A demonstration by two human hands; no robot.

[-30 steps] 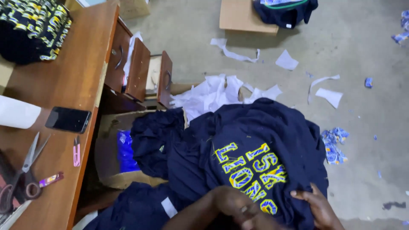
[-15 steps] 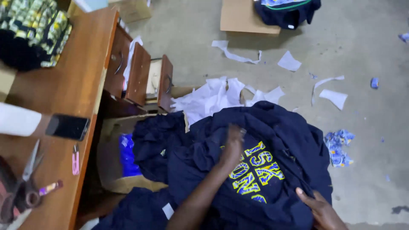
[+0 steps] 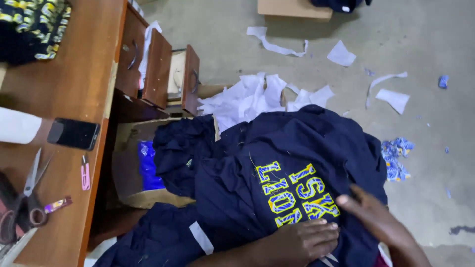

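Navy garment (image 3: 277, 163): soft woven cloth, creased, heaped over the person's lap beside the wooden desk (image 3: 54, 99). Yellow and blue embroidered lettering (image 3: 294, 193) is raised and glossy, with loose threads about it. Left hand (image 3: 302, 240) lies flat on the cloth just below the lettering, fingers extended and together, gripping nothing. Right hand (image 3: 376, 217) rests on the fabric at the lettering's right edge, fingers straight, palm down, likewise gripping nothing. Cardboard box (image 3: 128, 168) stands against the desk. White paper scraps (image 3: 247, 99) litter the concrete floor (image 3: 420, 44). Steel scissors (image 3: 24, 198) and a black phone (image 3: 74, 133) lie on the desk.
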